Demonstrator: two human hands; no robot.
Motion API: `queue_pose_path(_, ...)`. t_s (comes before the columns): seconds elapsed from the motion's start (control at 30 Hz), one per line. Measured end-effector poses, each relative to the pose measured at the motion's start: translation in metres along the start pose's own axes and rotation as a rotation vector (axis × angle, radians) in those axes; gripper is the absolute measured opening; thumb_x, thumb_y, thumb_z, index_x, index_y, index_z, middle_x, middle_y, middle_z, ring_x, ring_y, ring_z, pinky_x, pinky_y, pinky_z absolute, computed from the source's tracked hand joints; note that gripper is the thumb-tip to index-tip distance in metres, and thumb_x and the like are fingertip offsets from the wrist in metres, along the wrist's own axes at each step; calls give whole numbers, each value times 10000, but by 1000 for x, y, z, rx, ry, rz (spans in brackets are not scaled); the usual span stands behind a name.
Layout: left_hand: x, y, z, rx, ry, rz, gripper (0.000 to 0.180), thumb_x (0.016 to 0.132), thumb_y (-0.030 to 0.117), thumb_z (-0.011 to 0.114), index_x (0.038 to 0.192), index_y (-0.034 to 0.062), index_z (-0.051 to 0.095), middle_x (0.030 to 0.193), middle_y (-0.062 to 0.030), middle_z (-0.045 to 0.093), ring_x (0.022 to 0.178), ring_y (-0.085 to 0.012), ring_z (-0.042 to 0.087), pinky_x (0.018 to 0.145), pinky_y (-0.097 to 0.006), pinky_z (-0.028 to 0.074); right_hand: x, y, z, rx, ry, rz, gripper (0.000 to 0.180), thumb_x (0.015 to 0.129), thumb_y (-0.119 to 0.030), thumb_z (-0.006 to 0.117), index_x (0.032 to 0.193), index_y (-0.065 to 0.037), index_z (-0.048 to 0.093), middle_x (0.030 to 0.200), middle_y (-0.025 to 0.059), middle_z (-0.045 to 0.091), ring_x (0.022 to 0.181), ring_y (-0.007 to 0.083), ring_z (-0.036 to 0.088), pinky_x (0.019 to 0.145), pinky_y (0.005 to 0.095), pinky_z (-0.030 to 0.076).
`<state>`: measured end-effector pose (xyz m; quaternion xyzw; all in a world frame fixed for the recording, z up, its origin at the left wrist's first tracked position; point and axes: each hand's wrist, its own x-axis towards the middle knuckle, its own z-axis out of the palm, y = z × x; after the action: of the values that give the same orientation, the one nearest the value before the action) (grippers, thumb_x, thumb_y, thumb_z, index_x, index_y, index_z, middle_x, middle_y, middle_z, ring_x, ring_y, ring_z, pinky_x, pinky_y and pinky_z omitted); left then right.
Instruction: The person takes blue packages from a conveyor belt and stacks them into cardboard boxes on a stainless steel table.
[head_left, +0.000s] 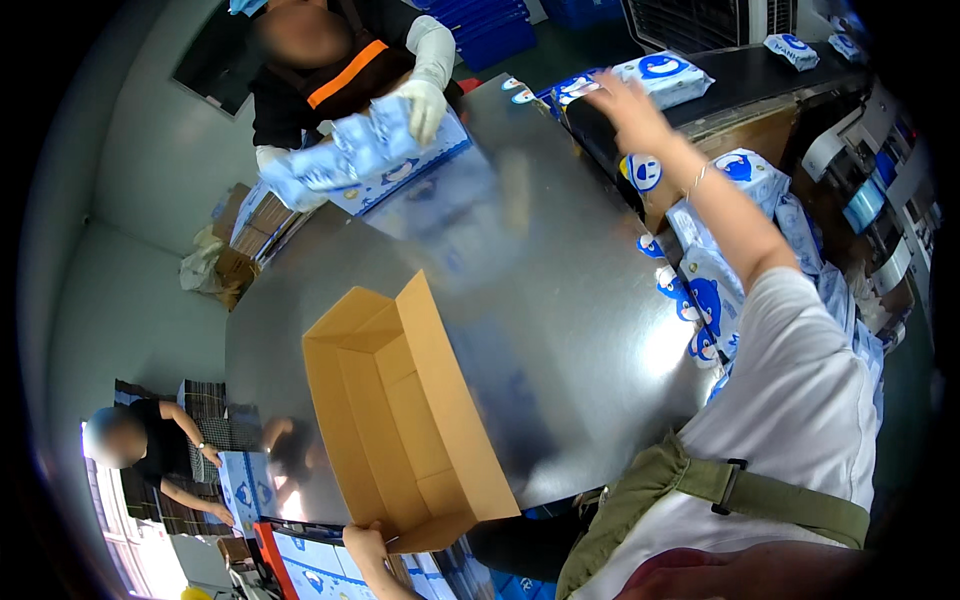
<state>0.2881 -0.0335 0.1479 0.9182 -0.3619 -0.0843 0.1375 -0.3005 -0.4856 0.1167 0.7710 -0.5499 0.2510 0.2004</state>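
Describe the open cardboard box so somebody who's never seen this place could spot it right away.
Start at the big shiny metal table. At its near left edge lies the open cardboard box, with the left hand at its near corner. It is plain brown and empty, unlike the blue-and-white packs piled along the table's right side.

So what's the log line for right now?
left hand grips box edge | right hand unseen | box open, empty, on table | co-worker reaches for pack

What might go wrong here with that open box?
The open cardboard box sits at the near edge of the steel table, held only by the left hand; it might tip off. The blue-and-white packs piled along its right side, beside a co-worker's reaching arm, could get knocked down.
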Motion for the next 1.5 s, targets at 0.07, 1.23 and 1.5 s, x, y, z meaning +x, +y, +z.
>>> queue_pose_path(0.07,8,-1,3,2,7,15,250,710,2,641,948,-70,672,915,-244,689,857,-367,676,775,-389,504,32,58,9,-181,-105,140,945,613,38,716,1447,-204,343,1491,147,326,1413,328,246,1112,552,226)
queue_pose_path(1.23,20,44,10,193,49,47,267,846,164,532,1038,33,665,1083,-216,653,1036,-386,615,887,-433,497,-172,-385,-81,1031,-351,-868,415,890,-305,569,1235,-75,572,1311,204,511,1296,336,418,1125,488,245)
queue_pose_path(1.5,82,-3,-21,334,144,28,292,863,179,548,1113,48,625,1130,-198,643,1083,-355,605,899,-437,495,-240,-246,-43,560,-440,-379,630,866,-347,591,1409,-91,397,1477,214,307,1410,359,227,1157,513,138)
